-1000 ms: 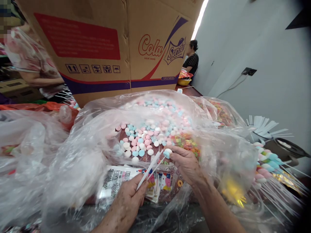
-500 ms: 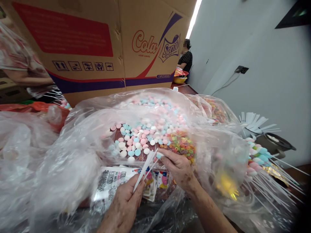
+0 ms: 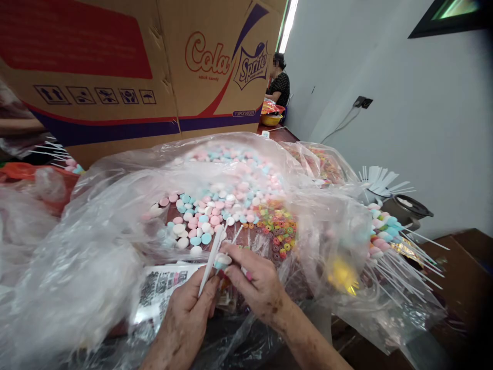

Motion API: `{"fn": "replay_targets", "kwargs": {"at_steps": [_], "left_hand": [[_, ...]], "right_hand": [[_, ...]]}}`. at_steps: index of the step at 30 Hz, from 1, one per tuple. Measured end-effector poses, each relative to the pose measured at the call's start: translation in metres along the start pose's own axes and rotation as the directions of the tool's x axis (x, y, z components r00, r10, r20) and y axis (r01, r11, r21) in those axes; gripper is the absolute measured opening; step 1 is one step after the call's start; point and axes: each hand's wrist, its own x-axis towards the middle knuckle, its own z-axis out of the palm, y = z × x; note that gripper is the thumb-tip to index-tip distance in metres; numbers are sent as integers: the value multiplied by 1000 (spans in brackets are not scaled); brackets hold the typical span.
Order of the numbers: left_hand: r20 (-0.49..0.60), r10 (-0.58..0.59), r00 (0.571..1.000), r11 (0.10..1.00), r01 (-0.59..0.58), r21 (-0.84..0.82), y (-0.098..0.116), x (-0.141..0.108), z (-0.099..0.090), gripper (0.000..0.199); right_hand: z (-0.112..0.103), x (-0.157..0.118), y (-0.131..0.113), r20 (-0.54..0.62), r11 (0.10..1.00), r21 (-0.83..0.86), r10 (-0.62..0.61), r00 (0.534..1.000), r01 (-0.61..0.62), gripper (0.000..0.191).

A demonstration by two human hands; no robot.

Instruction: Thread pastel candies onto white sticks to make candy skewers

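Note:
My left hand [image 3: 187, 311] is closed around several thin white sticks [image 3: 210, 259] that slant up and away. Close beside it, my right hand [image 3: 258, 282] pinches blue and white candies [image 3: 222, 261] between thumb and fingers. Another white stick end [image 3: 237, 235] pokes up behind my right fingers; whether it passes through the candies I cannot tell. Just beyond both hands lies a heap of pink, blue and white candies [image 3: 215, 210], partly under clear plastic. Small colourful ring candies [image 3: 277, 226] lie to its right.
A large cardboard box [image 3: 138, 110] stands behind the heap. Printed packaging [image 3: 165, 288] lies near my left hand. At right are finished candy sticks [image 3: 404, 267], a dark jug [image 3: 406, 210] and loose sticks [image 3: 381, 180]. A person [image 3: 279, 85] sits far back.
My right hand has come down and closer to my left hand, bringing candies from near the stick tips. My left hand still grips the sticks. The view has swung to the right.

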Motion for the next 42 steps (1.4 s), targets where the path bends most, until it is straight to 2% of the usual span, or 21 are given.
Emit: {"fn": "replay_targets", "kwargs": {"at_steps": [2, 4, 7, 10, 11, 12, 13, 15, 17, 18, 21, 24, 28, 36, 42], "left_hand": [[-11, 8, 1000, 1000, -9, -15, 0, 0, -2, 29], [-14, 10, 1000, 999, -10, -34, -2, 0, -3, 28], [-1, 13, 1000, 999, -13, -42, -8, -2, -4, 30], [23, 13, 1000, 999, -12, -38, -10, -3, -2, 34], [35, 3, 999, 999, -2, -44, -10, -3, -1, 36], [45, -3, 999, 998, 5, -56, -10, -3, -1, 37], [50, -3, 999, 998, 6, -69, -11, -3, -1, 38], [39, 9, 999, 996, -5, -90, -12, -3, -1, 35], [18, 21, 1000, 994, -19, -104, -13, -3, -3, 30], [13, 18, 1000, 994, -16, -107, -14, -3, -4, 28], [16, -7, 1000, 994, 9, -113, -17, -2, -5, 27], [33, -13, 999, 994, 17, -109, -17, -3, -3, 32], [59, -5, 998, 992, 12, -124, -12, -5, -1, 36], [70, -9, 997, 997, 14, -74, -8, -7, -3, 32], [89, -18, 996, 996, 26, -88, -9, -7, -3, 30]], "right_hand": [[-22, -2, 8, -112, 991, -107, 61, 992, -74, 30], [-47, -7, 21, -189, 940, -298, 112, 976, -166, 24], [-71, -15, 39, -106, 740, -636, 195, 975, -218, 22], [-69, -21, 44, -61, 476, -858, 280, 958, -194, 22], [-64, -22, 43, -53, 426, -886, 294, 954, -181, 21], [-59, -22, 42, -32, 418, -894, 300, 954, -162, 20], [-54, -21, 41, -6, 451, -881, 291, 957, -143, 21], [-49, -19, 40, 20, 581, -805, 227, 974, -119, 25], [-51, -17, 42, -28, 695, -709, 144, 989, -122, 31], [-54, -16, 44, -66, 722, -679, 122, 990, -134, 32], [-66, -17, 49, -107, 714, -676, 147, 983, -180, 28], [-73, -19, 50, -44, 663, -725, 226, 973, -187, 24], [-70, -20, 46, 22, 621, -762, 307, 952, -183, 23], [-55, -17, 45, 65, 641, -744, 348, 935, -187, 22], [-58, -20, 48, 24, 691, -689, 321, 947, -217, 14]]}}
